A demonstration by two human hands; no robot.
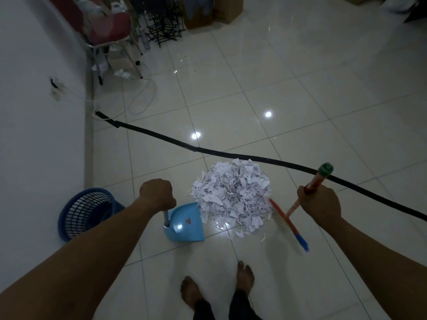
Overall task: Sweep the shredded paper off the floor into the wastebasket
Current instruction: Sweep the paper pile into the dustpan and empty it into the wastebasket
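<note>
Paper [233, 199] gathered in one heap on the tiled floor [300, 88], just this side of a black tape line [161, 137]. A few stray shreds lie at the heap's near edge. Gathering looks done, or close to it.

Left hand [157, 195]: grip fully closed round the upright handle of the dustpan [184, 224]. Pan sits on the floor, its open side touching the heap's left edge. Pan looks empty; no paper in it that I can make out.

Right hand [320, 207]: grip closed round the broom [293, 209] stick, near its green cap. Broom head lies at the heap's right side, blurred, so contact with the paper is unclear.

Basket [86, 212]: blue mesh, near the wall, left of the pan, tilted. Inside is dim; no paper visible there.

Judgement: roughly midway. Left to do: push the heap into the pan, likely in more than one load, tip each into the basket, then collect the strays.
</note>
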